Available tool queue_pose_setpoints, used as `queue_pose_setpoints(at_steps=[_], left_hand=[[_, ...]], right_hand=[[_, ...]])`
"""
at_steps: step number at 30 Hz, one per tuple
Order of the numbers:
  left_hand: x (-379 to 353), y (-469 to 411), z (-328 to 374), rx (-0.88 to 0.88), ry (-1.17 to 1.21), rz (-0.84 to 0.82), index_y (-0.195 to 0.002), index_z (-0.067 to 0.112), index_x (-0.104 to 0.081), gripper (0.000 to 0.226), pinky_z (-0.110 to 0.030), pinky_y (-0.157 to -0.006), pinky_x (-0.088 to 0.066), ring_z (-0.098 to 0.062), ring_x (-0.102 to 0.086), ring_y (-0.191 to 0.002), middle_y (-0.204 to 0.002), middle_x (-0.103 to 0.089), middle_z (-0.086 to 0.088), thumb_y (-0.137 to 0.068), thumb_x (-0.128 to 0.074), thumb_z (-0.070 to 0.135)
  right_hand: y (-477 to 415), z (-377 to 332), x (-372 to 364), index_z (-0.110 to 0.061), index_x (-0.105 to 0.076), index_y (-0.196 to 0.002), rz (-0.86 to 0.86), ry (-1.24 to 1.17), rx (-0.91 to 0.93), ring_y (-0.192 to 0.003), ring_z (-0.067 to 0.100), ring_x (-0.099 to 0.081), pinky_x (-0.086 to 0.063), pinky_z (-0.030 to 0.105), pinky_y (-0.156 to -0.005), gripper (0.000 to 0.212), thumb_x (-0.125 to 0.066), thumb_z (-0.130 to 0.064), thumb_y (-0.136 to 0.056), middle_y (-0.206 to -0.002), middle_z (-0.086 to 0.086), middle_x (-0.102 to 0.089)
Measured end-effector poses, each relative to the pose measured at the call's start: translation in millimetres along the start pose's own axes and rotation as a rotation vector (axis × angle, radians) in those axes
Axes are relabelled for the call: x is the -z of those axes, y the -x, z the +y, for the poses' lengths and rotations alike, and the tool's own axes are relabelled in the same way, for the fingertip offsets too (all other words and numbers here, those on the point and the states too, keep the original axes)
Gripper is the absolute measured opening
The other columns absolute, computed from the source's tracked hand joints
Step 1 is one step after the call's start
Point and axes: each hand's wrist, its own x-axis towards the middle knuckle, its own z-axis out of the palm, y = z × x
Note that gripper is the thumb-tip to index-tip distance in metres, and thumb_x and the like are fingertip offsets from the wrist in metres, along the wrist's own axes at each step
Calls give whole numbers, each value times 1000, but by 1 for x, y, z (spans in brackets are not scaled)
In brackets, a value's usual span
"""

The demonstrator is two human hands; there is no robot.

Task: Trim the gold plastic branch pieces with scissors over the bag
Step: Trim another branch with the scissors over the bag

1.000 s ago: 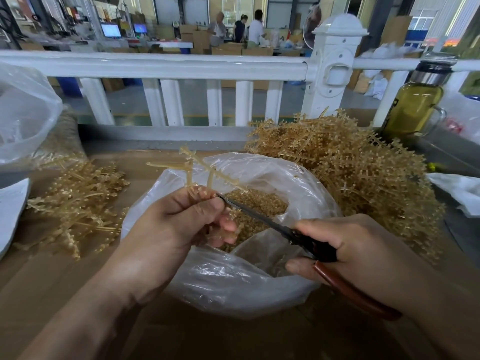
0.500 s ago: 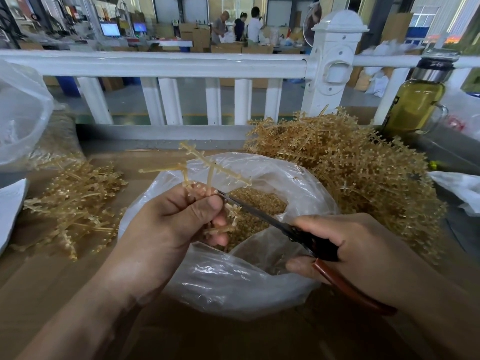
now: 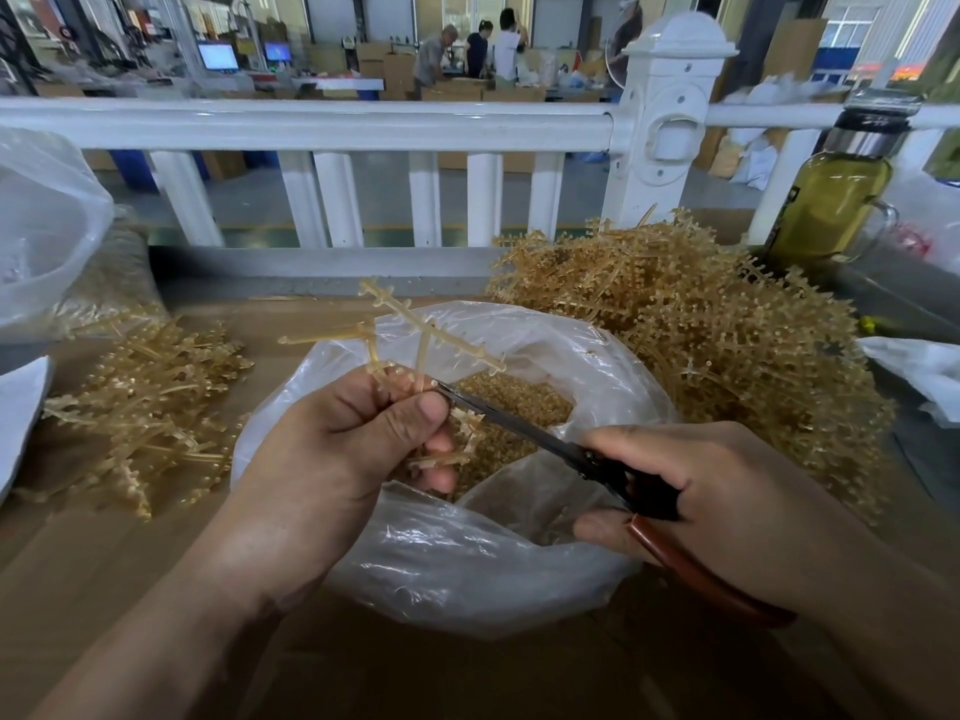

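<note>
Factory floor in the bkgd, people (image 3: 475,49) at cartons far back, white railing (image 3: 332,124) across the top of frame. I'm at a brown cardboard-covered bench (image 3: 104,553).

The clear plastic bag (image 3: 467,574) sits centre frame, mouth open, w/ gold cut bits (image 3: 519,407) heaped inside. My left hand (image 3: 343,459) pinches a gold plastic branch piece (image 3: 415,330) between thumb and curled fingers. Its bare stems stick up over the bag's far rim and a few studded twigs hang below my fingers, above the opening. My right hand (image 3: 727,501) is wrapped round the scissors (image 3: 524,428), fingers through the black and red-brown handles. The blades look nearly together and the tip is touching or just beside my left thumb (image 3: 415,423). Can't tell if a twig is btwn them.

The uncut branch heap (image 3: 701,345) is mid-right, a smaller branch pile (image 3: 150,402) mid-left. A bottle of yellow-green liquid (image 3: 831,200) is upper right, a second plastic bag (image 3: 47,215) upper left.

Risks, as I judge them:
- Blade tip that close to the thumb: one fast snip could nick skin, esp. if the twig twists in my pinch.
- Bits may spring off and miss the bag, since the stems reach past the rim.
- The soft bag rim lies right under the blades, so dipping lower could cut or snag the film.
- A loose pinch could drop the whole piece in w/ the trimmings.
</note>
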Motion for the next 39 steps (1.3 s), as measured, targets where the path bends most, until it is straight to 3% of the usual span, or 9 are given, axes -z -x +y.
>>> queue_pose_setpoints(at_steps=[3,8,17,22,29,39], left_hand=[[0,0,-1,-4,-5,-10,-79,6,-64,25,-25,-61,-53,-25,-64,-62,-70,-64,-10,-78,-68,30],[0,1,0,-7,-1,-1,-74,14,-69,20,-25,-60,-53,-24,-65,-62,-70,-65,-9,-74,-70,34],[-1,1,1,18,24,4,-79,6,-64,30,-25,-60,-53,-25,-64,-62,-68,-63,-12,-75,-70,35],[0,1,-1,38,45,16,-79,7,-65,24,-26,-61,-54,-27,-65,-65,-73,-63,-11,-90,-72,28],[1,-1,-4,50,58,38,-75,15,-70,18,-27,-61,-54,-27,-65,-64,-75,-65,-11,-83,-65,31],[1,-2,-6,46,46,48,-77,15,-69,22,-28,-60,-55,-25,-65,-62,-73,-64,-8,-86,-77,33]], right_hand=[[1,0,0,-52,-50,-88,10,0,14,-63,4,-58,-37,14,-52,19,-66,-61,-84,-72,-16,-57],[1,1,0,-36,-55,-85,2,4,20,-61,4,-58,-36,14,-51,26,-65,-60,-85,-70,-16,-56],[0,1,0,-33,-56,-84,-13,3,-16,-61,7,-59,-38,18,-49,35,-57,-68,-83,-73,-14,-58],[0,1,-2,-31,-58,-85,-13,-14,-34,-59,8,-59,-37,19,-49,36,-59,-66,-82,-70,-12,-59],[-1,-2,-2,-29,-55,-82,-18,0,-68,-59,9,-59,-39,23,-50,38,-60,-66,-81,-70,-12,-60],[0,-1,-4,-27,-58,-83,-13,6,-84,-59,11,-59,-43,29,-52,42,-57,-69,-80,-68,-9,-59]])
